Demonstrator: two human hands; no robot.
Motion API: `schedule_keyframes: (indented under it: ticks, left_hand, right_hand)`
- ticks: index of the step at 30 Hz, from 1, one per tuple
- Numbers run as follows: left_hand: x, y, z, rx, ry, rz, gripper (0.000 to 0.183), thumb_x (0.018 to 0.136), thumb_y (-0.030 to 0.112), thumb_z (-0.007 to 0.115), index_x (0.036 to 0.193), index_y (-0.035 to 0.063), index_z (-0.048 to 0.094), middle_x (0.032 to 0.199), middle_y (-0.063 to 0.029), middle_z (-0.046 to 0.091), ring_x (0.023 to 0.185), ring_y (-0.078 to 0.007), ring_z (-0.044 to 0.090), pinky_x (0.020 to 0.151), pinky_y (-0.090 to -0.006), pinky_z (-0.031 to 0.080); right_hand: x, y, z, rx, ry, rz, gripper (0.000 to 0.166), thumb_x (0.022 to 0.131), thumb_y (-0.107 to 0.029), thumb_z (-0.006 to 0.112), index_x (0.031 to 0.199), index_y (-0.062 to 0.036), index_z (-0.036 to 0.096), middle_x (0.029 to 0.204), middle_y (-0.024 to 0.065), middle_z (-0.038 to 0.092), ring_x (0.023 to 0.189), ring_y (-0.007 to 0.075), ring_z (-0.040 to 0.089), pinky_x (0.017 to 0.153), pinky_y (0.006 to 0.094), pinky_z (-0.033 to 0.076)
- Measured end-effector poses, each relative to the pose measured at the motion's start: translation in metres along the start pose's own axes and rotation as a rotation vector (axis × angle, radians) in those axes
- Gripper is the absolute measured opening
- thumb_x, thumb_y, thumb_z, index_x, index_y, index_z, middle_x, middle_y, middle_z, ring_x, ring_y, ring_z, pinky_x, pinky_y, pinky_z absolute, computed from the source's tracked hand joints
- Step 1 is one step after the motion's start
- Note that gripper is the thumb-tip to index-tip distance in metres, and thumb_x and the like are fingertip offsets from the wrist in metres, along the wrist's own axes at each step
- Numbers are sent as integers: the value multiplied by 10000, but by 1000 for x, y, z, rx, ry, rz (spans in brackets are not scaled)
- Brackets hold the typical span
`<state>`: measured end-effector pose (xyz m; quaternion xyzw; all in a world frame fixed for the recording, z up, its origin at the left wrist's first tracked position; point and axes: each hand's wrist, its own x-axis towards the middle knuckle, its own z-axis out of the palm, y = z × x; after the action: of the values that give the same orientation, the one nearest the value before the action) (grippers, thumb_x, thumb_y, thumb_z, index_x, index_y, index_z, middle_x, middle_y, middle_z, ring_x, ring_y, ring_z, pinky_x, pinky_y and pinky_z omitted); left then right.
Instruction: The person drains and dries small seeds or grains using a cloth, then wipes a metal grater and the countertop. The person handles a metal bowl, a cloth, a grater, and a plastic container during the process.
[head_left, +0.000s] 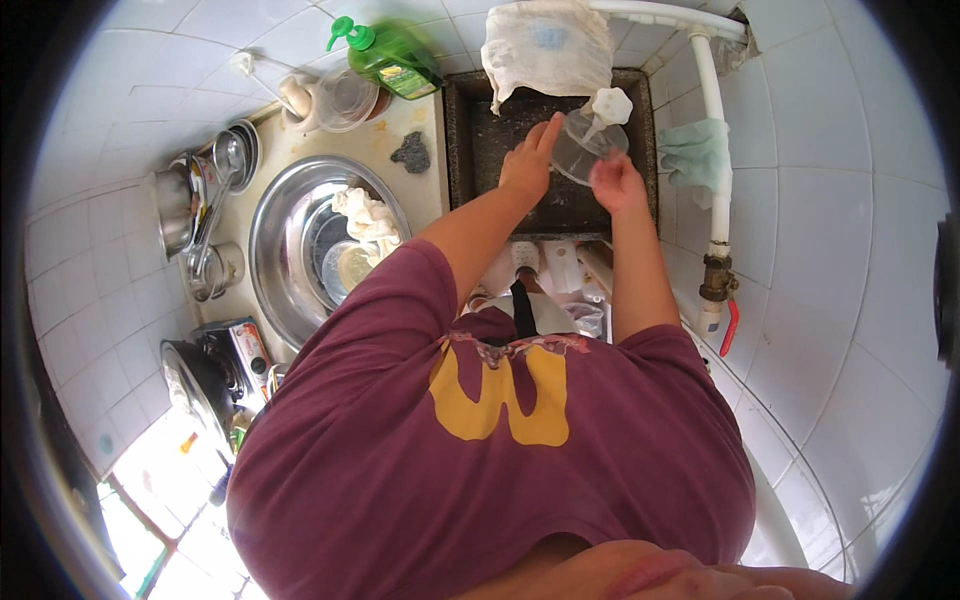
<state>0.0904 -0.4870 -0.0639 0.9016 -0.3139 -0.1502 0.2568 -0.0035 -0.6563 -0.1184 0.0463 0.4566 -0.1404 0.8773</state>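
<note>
Over a dark stone sink, I have a clear round plastic container between my two hands, below a white faucet knob. My left hand grips its left rim, the fingers pointing up toward the wall. At its lower right edge is my right hand, slightly blurred, its fingers curled on the container. A white cloth hangs over the sink's back edge. Left of the sink, a large steel basin holds a crumpled cream cloth and a clear round container.
A green pump bottle, a mortar with pestle and a dark scouring pad stand or lie on the counter. Steel pots and ladles line the left wall. Pale green gloves hang on the right-hand pipe, above a red-handled valve.
</note>
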Motion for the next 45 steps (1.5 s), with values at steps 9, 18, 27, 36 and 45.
schedule_keyframes:
  ticks: [9,18,27,36,45]
  left_hand:
    - [3,11,23,-1183,-414,-780,409,971,373,339,1178,101,562,1075,-97,639,1003,-228,595,847,-394,438]
    - [8,26,8,-1451,-269,-682,170,939,170,514,1079,74,511,1053,-105,644,945,-234,629,814,-338,460]
    - [5,8,10,-1023,-311,-380,176,956,138,460,1071,52,561,933,-57,611,832,-146,565,788,-287,466]
    - [-5,5,29,-1289,-156,-287,169,975,116,416,1053,49,550,912,-40,597,836,-143,564,807,-287,461]
    - [5,25,4,-1669,-88,-673,190,982,144,422,1103,57,542,1033,-47,607,943,-167,563,876,-321,428]
  right_hand:
    - [32,-3,-86,27,-133,104,154,908,-268,553,898,-129,619,485,-51,369,403,84,382,387,233,368]
    - [-1,11,-30,-662,364,-321,326,921,-279,525,1140,-42,570,1053,119,584,857,226,576,756,403,489]
    - [-34,53,35,-2283,-233,-1266,438,966,-335,363,1236,-25,513,1202,194,567,1100,366,530,925,440,401]
    - [-6,52,63,-1472,64,-710,307,915,-213,457,1069,25,573,1027,251,606,938,415,582,781,446,448]
    - [-60,50,46,-1809,-267,-924,350,938,-236,427,1219,-47,515,1168,229,557,1083,408,529,892,434,424]
